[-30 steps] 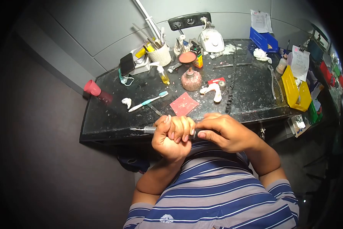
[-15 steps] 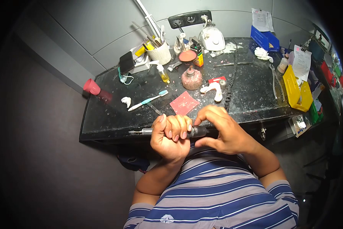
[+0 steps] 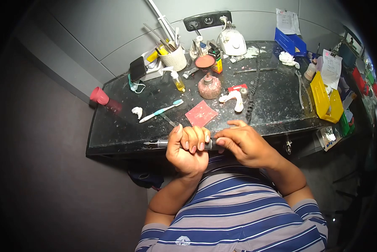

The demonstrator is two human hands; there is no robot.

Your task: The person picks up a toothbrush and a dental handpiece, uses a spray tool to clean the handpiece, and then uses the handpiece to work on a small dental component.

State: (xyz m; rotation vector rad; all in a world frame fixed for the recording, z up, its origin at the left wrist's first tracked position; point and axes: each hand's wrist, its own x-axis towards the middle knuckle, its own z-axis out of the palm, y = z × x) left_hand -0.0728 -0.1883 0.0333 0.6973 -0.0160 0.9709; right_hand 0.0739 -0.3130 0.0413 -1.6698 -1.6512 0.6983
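Observation:
A rotary handpiece (image 3: 162,143) with a silver front, a dark rear and a pointed bur lies level before my chest, its tip to the left. My left hand (image 3: 187,147) is closed round its middle, palm up. At the dark rear end my right hand (image 3: 245,145) is closed, thumb and fingers gripping it. Just beyond the hands, a pink wax sheet (image 3: 201,113) and a narrow metal strip (image 3: 168,120) lie on the black bench (image 3: 121,140). A white horseshoe-shaped piece (image 3: 237,102), like a dental cast, is behind to the right.
A toothbrush (image 3: 161,111), pink cup (image 3: 99,96), spirit burner (image 3: 209,86) and dropper bottle (image 3: 178,80) stand or lie on the bench. A coiled cord (image 3: 254,86) runs towards the front edge. Yellow (image 3: 322,101) and blue bins (image 3: 290,43) are at right.
My right hand has closed from a wide curved opening onto the handpiece's rear end. The left hand keeps its grip, nearly still.

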